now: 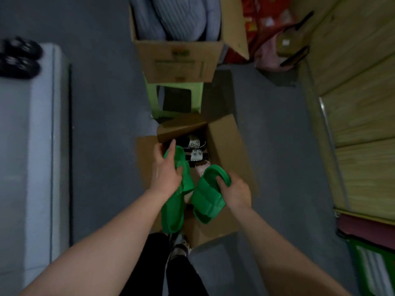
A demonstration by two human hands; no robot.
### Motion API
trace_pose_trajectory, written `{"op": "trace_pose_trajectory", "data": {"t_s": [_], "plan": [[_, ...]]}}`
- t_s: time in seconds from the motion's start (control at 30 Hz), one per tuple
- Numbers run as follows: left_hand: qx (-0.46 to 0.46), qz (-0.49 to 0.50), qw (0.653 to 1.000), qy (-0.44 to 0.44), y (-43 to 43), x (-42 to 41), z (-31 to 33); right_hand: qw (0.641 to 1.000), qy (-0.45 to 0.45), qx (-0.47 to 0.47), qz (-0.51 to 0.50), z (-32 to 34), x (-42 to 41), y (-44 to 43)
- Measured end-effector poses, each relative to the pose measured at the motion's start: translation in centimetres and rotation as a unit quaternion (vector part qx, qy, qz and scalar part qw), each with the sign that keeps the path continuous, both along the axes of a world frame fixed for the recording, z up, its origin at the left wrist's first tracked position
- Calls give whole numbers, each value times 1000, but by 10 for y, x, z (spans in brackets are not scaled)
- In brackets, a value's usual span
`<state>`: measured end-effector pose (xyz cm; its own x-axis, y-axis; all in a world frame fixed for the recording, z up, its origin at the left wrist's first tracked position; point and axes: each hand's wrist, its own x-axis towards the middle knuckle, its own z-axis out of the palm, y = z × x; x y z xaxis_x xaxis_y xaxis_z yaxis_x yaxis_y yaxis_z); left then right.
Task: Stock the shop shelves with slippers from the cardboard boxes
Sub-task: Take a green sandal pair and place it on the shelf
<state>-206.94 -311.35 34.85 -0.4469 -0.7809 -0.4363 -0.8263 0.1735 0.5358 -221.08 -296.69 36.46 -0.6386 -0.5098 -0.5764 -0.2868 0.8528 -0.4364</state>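
I stand over an open cardboard box [226, 146] on the grey floor. My left hand [165, 169] grips one green slipper [174, 208] by its upper part, the sole hanging down toward my legs. My right hand [235, 191] holds the second green slipper [208, 199] by its toe end. Both slippers hang just above the box. Inside the box lie black slippers with sparkly straps [195, 149].
A second cardboard box [177, 58] with grey striped slippers sits on a green plastic stool [154, 99] ahead. A white shelf [32, 135] at the left carries a black pair [20, 57]. Wooden panels [352, 103] and bags line the right side.
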Motion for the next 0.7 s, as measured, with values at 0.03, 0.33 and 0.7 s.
{"op": "trace_pose_trajectory", "data": {"t_s": [0.03, 0.33, 0.7], "plan": [[12, 9, 1000, -10, 2, 1, 18, 1000, 9, -6, 4, 17, 2, -1], [48, 215, 972, 84, 2, 32, 152, 991, 67, -74, 85, 154, 9, -10], [29, 483, 844, 231, -32, 96, 242, 984, 105, -139, -29, 257, 6, -58]]}}
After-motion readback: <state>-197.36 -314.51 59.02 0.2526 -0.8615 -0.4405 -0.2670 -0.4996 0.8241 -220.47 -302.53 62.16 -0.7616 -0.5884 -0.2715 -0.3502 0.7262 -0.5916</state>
